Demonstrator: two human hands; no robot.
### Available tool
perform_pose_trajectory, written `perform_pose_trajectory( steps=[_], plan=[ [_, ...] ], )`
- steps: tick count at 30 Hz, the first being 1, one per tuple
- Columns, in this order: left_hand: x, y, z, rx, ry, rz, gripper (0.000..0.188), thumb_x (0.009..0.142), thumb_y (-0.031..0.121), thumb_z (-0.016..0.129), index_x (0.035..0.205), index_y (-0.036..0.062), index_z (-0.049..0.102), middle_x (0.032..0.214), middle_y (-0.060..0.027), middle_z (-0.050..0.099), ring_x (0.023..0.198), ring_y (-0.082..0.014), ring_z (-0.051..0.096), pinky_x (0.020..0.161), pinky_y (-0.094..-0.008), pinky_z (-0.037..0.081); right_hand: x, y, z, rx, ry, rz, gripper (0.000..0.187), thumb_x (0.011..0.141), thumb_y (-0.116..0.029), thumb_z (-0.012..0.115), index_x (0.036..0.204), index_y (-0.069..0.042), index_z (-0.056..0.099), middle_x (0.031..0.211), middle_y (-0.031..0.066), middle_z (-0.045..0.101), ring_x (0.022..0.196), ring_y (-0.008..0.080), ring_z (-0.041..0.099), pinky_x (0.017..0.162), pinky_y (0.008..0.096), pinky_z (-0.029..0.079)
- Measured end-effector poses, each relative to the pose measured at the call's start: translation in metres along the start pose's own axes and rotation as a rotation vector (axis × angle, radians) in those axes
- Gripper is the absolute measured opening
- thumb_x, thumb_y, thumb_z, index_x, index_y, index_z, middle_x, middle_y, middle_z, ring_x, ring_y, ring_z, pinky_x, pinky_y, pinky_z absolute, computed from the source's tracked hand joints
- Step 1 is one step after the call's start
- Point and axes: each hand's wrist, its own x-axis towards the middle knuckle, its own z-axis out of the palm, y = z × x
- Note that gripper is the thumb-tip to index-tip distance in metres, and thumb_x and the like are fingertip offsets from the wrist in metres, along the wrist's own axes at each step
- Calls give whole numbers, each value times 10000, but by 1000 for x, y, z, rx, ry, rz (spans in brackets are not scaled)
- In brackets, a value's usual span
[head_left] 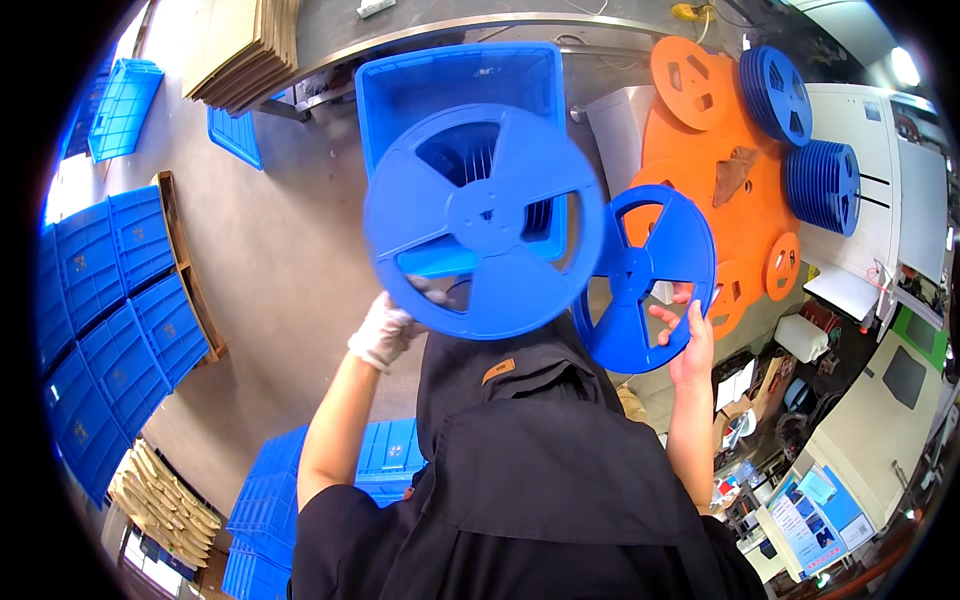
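My left hand, in a pale glove, grips the lower left rim of a large blue plastic reel with wide cut-out windows. My bare right hand holds a second blue reel by its right rim, with fingers bent round the edge. Seen from above, the first reel covers part of the second one's left side; whether they touch I cannot tell. Beyond the first reel stands a deep blue bin, partly hidden by it. Through the reel's windows, more blue reels show inside the bin.
An orange table-like surface at the right bears orange discs and two stacks of blue reels. A metal bench runs along the far side, with cardboard sheets. Blue crates line the left.
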Motion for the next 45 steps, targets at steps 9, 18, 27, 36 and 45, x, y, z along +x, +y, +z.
perform_pose_trajectory(
  steps=[9,18,27,36,45],
  plan=[
    [94,-16,-86,588,418,105,329,871,-61,501,1144,102,582,1018,-18,626,890,-141,606,789,-310,509,9,33,42,-76,-44,118,302,1005,-346,444,1028,-53,512,1406,143,440,783,253,676,473,226,422],
    [294,-90,-163,1032,603,123,145,932,97,502,1043,78,595,752,-103,608,659,-188,552,628,-343,453,28,62,48,-110,-6,243,289,1014,-303,424,1046,-27,502,1439,169,403,763,276,683,473,230,426],
    [296,-78,-160,687,582,-170,667,847,-103,412,1475,94,300,1408,-166,467,1127,-241,542,922,-292,433,34,63,49,-12,12,212,330,1020,-346,398,1029,-32,498,1475,169,352,690,226,657,491,238,421],
    [164,-60,-79,960,366,422,512,932,-9,496,1419,124,411,1363,-146,519,1232,-229,513,989,-295,419,20,33,21,455,-133,129,366,989,-430,441,1040,-78,525,1494,146,328,508,131,460,506,270,352],
    [78,23,121,1838,240,1145,545,842,161,596,1357,30,476,1412,-183,444,1366,-388,324,1147,-473,234,5,27,-5,779,-418,75,332,973,-381,510,1034,-55,527,1523,145,297,463,76,411,481,235,322]
  ],
)
